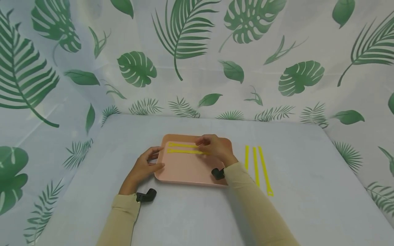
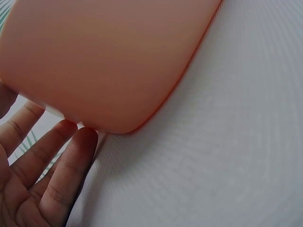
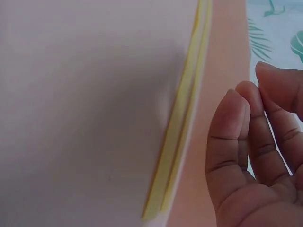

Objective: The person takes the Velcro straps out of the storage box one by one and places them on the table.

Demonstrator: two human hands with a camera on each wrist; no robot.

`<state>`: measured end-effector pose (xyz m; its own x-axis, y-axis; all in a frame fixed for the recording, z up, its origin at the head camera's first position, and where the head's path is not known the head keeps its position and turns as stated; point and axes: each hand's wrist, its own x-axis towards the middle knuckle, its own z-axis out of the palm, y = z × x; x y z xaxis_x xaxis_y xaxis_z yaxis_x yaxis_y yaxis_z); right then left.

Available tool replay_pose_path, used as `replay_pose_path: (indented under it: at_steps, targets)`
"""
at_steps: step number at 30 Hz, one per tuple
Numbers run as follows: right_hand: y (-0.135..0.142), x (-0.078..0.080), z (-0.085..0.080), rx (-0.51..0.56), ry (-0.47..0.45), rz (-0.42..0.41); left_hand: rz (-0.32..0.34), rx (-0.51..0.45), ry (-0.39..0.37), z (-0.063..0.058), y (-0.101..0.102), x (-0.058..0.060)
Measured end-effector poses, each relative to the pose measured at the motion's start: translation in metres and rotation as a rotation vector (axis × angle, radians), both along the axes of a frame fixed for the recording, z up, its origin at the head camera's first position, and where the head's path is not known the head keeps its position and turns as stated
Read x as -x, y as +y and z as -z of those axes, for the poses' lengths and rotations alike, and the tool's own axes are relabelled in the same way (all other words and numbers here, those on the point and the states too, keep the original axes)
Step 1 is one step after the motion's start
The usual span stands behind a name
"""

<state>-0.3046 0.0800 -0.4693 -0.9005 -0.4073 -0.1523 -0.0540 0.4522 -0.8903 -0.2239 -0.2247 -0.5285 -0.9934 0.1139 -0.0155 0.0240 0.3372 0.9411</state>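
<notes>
A shallow pink tray (image 1: 191, 171) lies on the table. Two flat yellow strips (image 1: 181, 151), each with a wider end at the left, run side by side near its far edge; the right wrist view also catches these strips (image 3: 171, 142). My left hand (image 1: 147, 164) is at the tray's left side, its fingertips (image 2: 85, 142) touching the edge and the thumb reaching to the rim. Over the strips' right part hovers my right hand (image 1: 213, 147), fingers loosely bent, with nothing between them, hiding those strip ends.
Right of the tray, three more yellow strips (image 1: 256, 167) lie lengthwise on the white-covered table (image 1: 191, 215), partly behind the right forearm. A leaf-patterned curtain (image 1: 197, 78) stands around the back and sides. Each wrist wears a small black camera (image 1: 146, 195).
</notes>
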Motion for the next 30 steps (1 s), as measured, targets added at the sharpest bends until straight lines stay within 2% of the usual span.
replay_pose_path:
  at_steps: [4,7,16,20,30]
  targets:
    - [-0.005,0.003,0.006,-0.007,-0.036,-0.010,0.002,-0.009,0.002,-0.001,-0.001,-0.001]
    - [-0.009,0.005,0.010,-0.030,-0.020,-0.010,-0.002,-0.006,-0.002,-0.001,0.000,-0.001]
    - [-0.017,0.010,0.021,-0.093,-0.014,0.049,-0.007,-0.003,0.001,0.000,0.000,0.000]
    - [-0.019,0.010,0.023,-0.098,-0.012,0.063,-0.004,0.002,0.003,0.000,0.000,0.001]
    - [-0.023,0.009,0.021,-0.120,0.056,0.032,-0.008,0.003,-0.011,0.000,-0.002,0.001]
